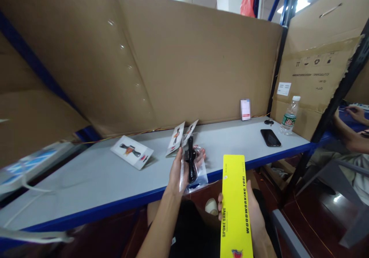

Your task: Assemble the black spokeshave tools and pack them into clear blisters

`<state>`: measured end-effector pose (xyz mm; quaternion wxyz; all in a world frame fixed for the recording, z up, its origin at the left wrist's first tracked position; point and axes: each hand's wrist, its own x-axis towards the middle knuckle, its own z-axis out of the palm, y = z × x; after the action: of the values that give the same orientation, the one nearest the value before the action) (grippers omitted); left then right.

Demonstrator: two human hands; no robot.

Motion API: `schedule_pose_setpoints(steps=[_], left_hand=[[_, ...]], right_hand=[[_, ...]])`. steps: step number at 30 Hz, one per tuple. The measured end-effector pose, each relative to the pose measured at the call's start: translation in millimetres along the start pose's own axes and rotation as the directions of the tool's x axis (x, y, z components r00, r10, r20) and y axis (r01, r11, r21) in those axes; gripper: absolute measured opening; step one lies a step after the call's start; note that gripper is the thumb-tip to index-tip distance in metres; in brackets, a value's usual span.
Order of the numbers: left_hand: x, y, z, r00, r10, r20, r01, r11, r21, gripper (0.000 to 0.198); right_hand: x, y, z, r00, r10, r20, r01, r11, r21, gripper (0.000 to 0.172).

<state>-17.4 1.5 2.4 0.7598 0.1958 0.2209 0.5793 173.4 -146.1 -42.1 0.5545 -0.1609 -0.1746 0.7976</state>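
My left hand (175, 167) is closed on a black spokeshave (190, 160) in clear plastic packaging, held upright over the front edge of the table. My right hand (255, 208), lower and further right, grips a long yellow packaging card (236, 200) printed "SPOKE SHAVE" and "WOODWORKING TOOL"; most of its fingers are hidden behind the card. Past my left hand stand two tilted white picture cards, a nearer one (175, 138) and another (190, 129) partly behind the spokeshave. A further white card (132, 151) with a spokeshave picture lies propped on the left.
The grey table (95, 181) has a cardboard wall behind it. At right are a black phone (270, 138), a water bottle (290, 116), keys (269, 122) and an upright lit phone (245, 109). A power strip (37, 166) with white cables is at left. Another person's arm (350, 131) shows far right.
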Motion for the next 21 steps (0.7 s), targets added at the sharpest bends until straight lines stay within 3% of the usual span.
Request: schedule_pose_setpoints(steps=[7, 14, 21], left_hand=[[3.2, -0.8, -5.3, 1.0, 0.014, 0.007, -0.014, 1.0, -0.002, 0.041], [8.6, -2.1, -13.2, 0.999, 0.028, 0.03, -0.028, 1.0, 0.005, 0.04], [4.7, -5.1, -2.3, 0.998, 0.065, -0.027, -0.065, 0.998, 0.012, 0.044]], right_hand=[[2.5, -2.2, -7.5, 0.995, -0.084, -0.046, 0.083, 0.996, -0.031, 0.075], [0.9, -5.4, -7.1, 0.992, -0.077, -0.096, 0.079, 0.997, 0.024, 0.067], [-2.0, -8.1, -9.0, 0.982, -0.065, -0.179, 0.073, 0.997, 0.037, 0.06]])
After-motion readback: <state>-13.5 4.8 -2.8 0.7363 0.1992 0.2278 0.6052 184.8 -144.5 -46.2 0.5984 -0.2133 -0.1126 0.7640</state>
